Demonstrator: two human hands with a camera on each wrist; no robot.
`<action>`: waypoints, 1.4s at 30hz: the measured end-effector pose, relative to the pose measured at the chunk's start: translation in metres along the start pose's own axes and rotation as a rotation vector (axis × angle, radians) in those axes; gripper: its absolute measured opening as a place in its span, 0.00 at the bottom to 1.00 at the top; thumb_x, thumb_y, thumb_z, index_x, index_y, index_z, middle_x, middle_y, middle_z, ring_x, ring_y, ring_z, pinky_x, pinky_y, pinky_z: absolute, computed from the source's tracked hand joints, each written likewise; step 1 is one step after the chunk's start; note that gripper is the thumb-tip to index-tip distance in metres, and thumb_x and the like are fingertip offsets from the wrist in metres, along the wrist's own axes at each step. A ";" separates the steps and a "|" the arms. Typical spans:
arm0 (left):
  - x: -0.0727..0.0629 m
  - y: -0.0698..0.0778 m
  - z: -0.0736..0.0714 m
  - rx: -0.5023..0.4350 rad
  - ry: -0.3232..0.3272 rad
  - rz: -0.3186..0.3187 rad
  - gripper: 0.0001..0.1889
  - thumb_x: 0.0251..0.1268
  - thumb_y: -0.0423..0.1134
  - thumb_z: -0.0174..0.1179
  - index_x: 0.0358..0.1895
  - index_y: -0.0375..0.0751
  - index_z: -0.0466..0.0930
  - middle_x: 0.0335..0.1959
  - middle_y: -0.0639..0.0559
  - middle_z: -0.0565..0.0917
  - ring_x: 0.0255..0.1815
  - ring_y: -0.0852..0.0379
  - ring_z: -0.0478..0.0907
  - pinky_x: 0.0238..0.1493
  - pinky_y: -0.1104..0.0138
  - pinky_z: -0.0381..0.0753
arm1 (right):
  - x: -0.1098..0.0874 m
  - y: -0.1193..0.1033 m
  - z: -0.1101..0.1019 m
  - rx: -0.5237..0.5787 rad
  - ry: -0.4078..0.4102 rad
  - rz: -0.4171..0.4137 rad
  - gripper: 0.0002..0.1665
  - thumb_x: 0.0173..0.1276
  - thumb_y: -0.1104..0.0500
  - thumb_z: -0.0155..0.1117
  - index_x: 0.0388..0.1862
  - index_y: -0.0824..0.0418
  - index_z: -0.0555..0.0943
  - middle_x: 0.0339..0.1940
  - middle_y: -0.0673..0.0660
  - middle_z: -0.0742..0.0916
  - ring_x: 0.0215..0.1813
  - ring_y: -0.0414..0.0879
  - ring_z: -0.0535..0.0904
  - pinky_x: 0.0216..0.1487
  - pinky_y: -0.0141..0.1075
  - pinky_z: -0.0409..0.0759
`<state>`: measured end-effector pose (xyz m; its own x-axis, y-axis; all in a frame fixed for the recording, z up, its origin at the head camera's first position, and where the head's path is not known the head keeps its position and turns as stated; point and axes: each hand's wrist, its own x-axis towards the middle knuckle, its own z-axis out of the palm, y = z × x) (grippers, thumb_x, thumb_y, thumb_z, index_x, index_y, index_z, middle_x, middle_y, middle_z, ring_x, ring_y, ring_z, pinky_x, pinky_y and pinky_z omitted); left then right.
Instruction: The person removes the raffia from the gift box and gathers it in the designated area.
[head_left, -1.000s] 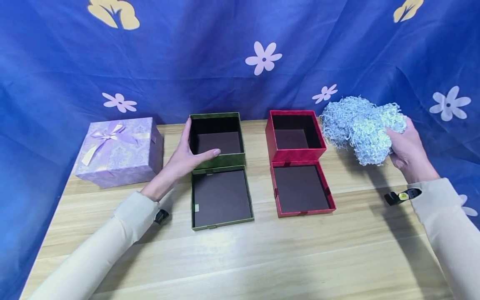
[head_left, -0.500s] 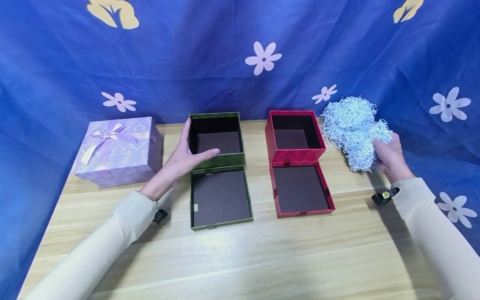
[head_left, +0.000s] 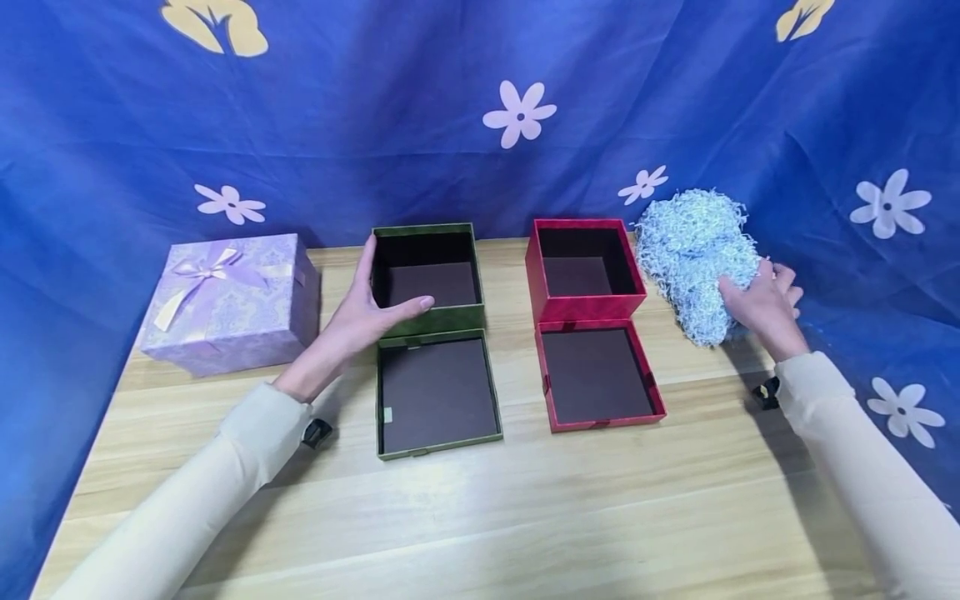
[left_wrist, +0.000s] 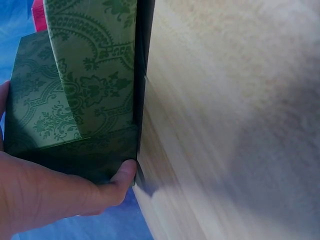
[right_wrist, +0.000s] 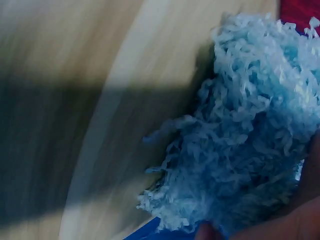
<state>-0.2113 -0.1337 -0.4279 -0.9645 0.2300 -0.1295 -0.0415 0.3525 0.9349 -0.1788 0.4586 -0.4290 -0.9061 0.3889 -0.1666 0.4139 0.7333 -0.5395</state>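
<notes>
The green box (head_left: 438, 321) stands at the back, its hollow facing up and its dark inside bare. My left hand (head_left: 352, 321) spans its left side, thumb along the front and fingers at the back left corner. Patterned green wall (left_wrist: 95, 85) fills much of the left wrist view, with fingers wrapping its edge. On the right lies pale blue shredded paper (head_left: 693, 242) in two joined clumps. My right hand (head_left: 761, 308) is at the near clump's right side, thumb touching it and the other fingers apart. Strands of the shredded paper (right_wrist: 250, 115) fill the right wrist view.
A green lid (head_left: 438, 396) lies inside-up before the green box. The red box (head_left: 588, 308) stands right of it, its red lid (head_left: 600, 375) in front. A lilac gift box (head_left: 232, 308) with a bow sits left. A blue curtain (head_left: 420, 100) hangs behind the wooden table (head_left: 525, 517).
My right hand has moved left and lowered the shredded paper clump beside the other one, and its fingers have loosened. My left hand stays on the green box. The head view has shifted slightly.
</notes>
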 end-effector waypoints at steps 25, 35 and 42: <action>-0.014 0.000 -0.006 -0.027 0.054 0.054 0.66 0.66 0.52 0.80 0.91 0.65 0.33 0.91 0.47 0.40 0.89 0.37 0.42 0.82 0.37 0.51 | -0.034 -0.011 0.008 0.228 0.253 -0.223 0.61 0.79 0.36 0.67 0.94 0.52 0.42 0.92 0.58 0.39 0.90 0.57 0.31 0.76 0.77 0.25; -0.039 0.022 -0.015 -0.004 0.103 0.105 0.60 0.66 0.50 0.80 0.92 0.60 0.45 0.90 0.56 0.51 0.87 0.43 0.51 0.80 0.37 0.59 | -0.066 -0.049 0.014 0.473 0.408 -0.382 0.44 0.79 0.48 0.66 0.89 0.47 0.61 0.90 0.48 0.52 0.87 0.41 0.48 0.84 0.43 0.47; -0.048 0.031 -0.028 -0.101 0.169 0.165 0.54 0.67 0.41 0.79 0.90 0.58 0.52 0.86 0.50 0.59 0.83 0.48 0.59 0.78 0.45 0.66 | -0.082 -0.086 0.013 0.693 0.306 -0.438 0.37 0.81 0.52 0.62 0.86 0.44 0.66 0.85 0.50 0.65 0.82 0.51 0.62 0.80 0.42 0.60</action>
<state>-0.1733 -0.1595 -0.3834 -0.9899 0.1189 0.0767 0.1025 0.2287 0.9681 -0.1413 0.3559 -0.3797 -0.8665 0.3574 0.3485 -0.2024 0.3866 -0.8998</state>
